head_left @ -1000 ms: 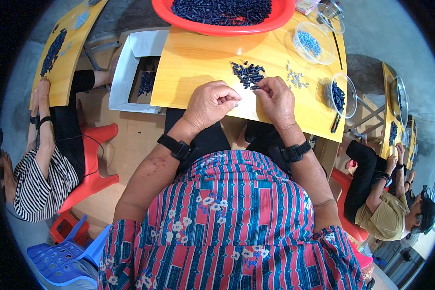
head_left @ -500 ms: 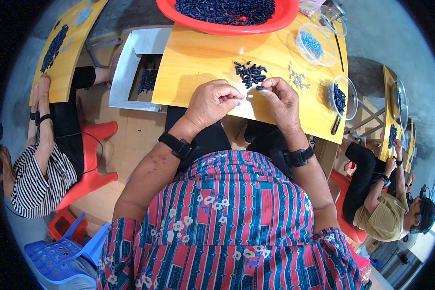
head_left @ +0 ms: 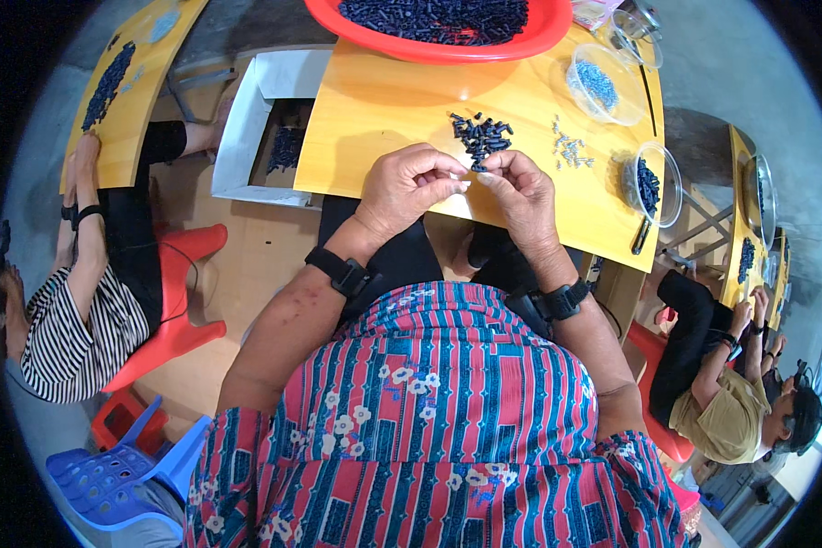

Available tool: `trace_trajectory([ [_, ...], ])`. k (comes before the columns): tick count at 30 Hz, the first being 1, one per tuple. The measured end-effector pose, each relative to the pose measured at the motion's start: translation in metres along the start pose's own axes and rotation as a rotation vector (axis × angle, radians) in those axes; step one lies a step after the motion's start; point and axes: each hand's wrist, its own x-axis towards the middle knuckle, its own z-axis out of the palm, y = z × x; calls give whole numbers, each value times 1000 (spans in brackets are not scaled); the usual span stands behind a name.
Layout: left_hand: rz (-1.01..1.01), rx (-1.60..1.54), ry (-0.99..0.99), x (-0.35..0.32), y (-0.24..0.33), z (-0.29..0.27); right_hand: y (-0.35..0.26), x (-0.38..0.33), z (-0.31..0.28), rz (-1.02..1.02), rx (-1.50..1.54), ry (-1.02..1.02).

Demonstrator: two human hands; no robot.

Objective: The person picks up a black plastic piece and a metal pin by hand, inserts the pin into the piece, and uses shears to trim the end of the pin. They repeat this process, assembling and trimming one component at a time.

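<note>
My left hand (head_left: pixel 409 190) is closed in a pinch above the near edge of the yellow table (head_left: pixel 365 110). What sits between its fingertips is too small to make out. My right hand (head_left: pixel 526 198) pinches a short black cylindrical piece (head_left: pixel 479 168) between thumb and forefinger. The fingertips of both hands almost meet around this piece. Just beyond them lies a loose pile of black cylindrical pieces (head_left: pixel 486 137). Small clear pieces (head_left: pixel 571 151) are scattered on the table to the right of the pile.
A red basin (head_left: pixel 557 36) heaped with black pieces stands at the far edge. On the right are a clear tub of blue bits (head_left: pixel 626 110), a clear tub of black pieces (head_left: pixel 671 196) and a black-handled tool (head_left: pixel 642 236). A white box (head_left: pixel 237 155) adjoins the table's left. People sit on both sides.
My hands have come closer together, bringing the black piece in my right hand up to my left fingertips. The whole view has shifted slightly.
</note>
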Motion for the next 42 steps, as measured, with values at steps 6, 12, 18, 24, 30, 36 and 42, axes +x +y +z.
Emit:
trace_trajectory([
  [6, 6, 0, 59, -1, -5, 3, 4, 0, 8, 15, -83, -39],
  [12, -29, 11, 20, -1, -3, 1, -6, -3, 12, 115, -131, -13],
  [18, -1, -37, 71, -1, -9, 4, -1, -2, 11, 146, 2, -30],
  [24, -13, -37, 51, 0, -9, 3, -2, -3, 11, 183, 1, -34],
  [30, -25, -59, 27, 1, -7, 3, -4, -2, 12, 180, -80, -18],
  [36, -30, 11, -9, 2, -10, 1, -1, -3, 10, 137, -292, 8],
  [42, -34, 12, -44, 3, -7, -1, -3, -2, 13, -34, -321, 34],
])
